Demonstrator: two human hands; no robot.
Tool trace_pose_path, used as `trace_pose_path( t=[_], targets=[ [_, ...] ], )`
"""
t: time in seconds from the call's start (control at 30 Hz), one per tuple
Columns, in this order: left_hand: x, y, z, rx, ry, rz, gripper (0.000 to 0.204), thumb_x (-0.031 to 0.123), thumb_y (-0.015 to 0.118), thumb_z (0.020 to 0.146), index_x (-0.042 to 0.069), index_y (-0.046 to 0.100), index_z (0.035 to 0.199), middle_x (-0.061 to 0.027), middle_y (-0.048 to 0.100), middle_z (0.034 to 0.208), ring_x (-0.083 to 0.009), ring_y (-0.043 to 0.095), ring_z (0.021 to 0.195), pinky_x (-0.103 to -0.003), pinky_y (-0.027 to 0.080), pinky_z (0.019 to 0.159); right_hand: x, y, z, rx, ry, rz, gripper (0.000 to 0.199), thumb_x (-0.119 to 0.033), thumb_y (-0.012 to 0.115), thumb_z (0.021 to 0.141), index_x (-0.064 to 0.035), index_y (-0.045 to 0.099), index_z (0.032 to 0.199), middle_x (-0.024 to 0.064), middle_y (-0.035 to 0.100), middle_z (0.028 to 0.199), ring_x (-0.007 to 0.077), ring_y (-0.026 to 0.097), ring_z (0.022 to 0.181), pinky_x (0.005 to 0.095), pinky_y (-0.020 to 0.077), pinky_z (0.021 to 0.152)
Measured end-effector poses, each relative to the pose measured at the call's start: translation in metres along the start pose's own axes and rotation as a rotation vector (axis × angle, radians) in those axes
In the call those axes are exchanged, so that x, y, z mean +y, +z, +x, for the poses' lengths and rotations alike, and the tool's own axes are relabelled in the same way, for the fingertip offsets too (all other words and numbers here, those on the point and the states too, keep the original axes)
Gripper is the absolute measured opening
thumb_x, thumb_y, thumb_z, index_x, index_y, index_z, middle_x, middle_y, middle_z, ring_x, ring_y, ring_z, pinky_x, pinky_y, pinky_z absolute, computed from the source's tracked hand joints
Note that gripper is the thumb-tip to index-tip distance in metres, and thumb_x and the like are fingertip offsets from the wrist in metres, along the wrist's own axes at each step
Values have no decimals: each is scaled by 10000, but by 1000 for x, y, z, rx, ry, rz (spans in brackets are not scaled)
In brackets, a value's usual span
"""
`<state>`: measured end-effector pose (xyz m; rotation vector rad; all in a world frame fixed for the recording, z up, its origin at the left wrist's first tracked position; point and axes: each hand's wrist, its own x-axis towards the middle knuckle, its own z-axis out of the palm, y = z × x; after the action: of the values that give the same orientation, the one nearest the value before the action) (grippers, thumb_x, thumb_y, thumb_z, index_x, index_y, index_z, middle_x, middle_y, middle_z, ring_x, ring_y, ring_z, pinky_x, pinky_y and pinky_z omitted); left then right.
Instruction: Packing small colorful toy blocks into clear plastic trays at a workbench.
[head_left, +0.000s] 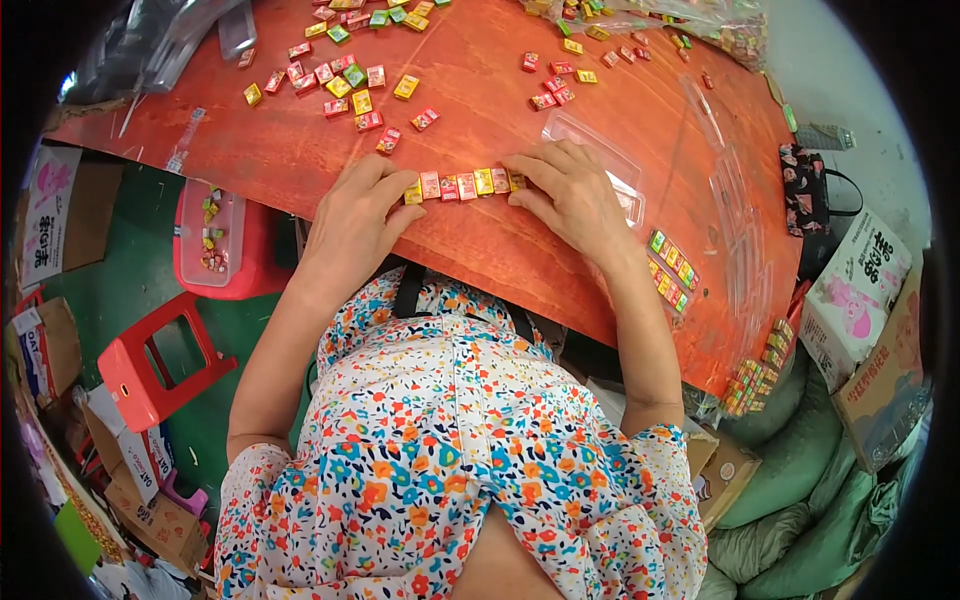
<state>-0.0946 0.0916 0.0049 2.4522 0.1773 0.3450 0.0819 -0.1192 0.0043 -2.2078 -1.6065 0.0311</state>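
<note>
Between my hands runs a straight row of several small candy-sized boxes (pixel 466 187), red and yellow, side by side on the red tabletop (pixel 470 250). My left hand (pixel 365 205) pinches the yellow box at the row's left end with thumb and fingers. At the other end, my right hand (pixel 572 195) grips the last boxes the same way, its fingertips partly covering them. Just beyond the right hand lies a clear plastic tray (pixel 627 168), partly hidden by that hand. Loose red, yellow and green boxes (pixel 362 102) are scattered past my left hand.
More loose boxes (pixel 555 85) and a bag of them (pixel 735 35) lie at the far side. Right of me are two packed rows (pixel 673 270), clear trays (pixel 735 210) and stacked boxes (pixel 760 375). Red stools (pixel 150 370) and cartons (pixel 145 500) stand on the floor.
</note>
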Motion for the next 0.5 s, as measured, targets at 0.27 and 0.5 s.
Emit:
trace_pose_path(
  t=[0.27, 0.5],
  targets=[
    [12, 16, 13, 32, 26, 112, 425, 211, 767, 791, 41, 634, 1157, -118, 573, 1037, -313, 618, 915, -426, 523, 757, 4, 4, 8, -16, -98, 35, 349, -260, 693, 852, -102, 661, 1161, 77, 638, 1054, 265, 594, 1035, 442, 381, 1044],
    [13, 24, 23, 24, 75, 68, 274, 197, 755, 814, 31, 701, 1025, -101, 600, 877, -291, 629, 798, -409, 510, 685, -11, -1, 0, 64, -32, -2, 262, -211, 689, 859, -80, 683, 1085, 86, 632, 988, 266, 600, 969, 466, 376, 1071]
  ],
)
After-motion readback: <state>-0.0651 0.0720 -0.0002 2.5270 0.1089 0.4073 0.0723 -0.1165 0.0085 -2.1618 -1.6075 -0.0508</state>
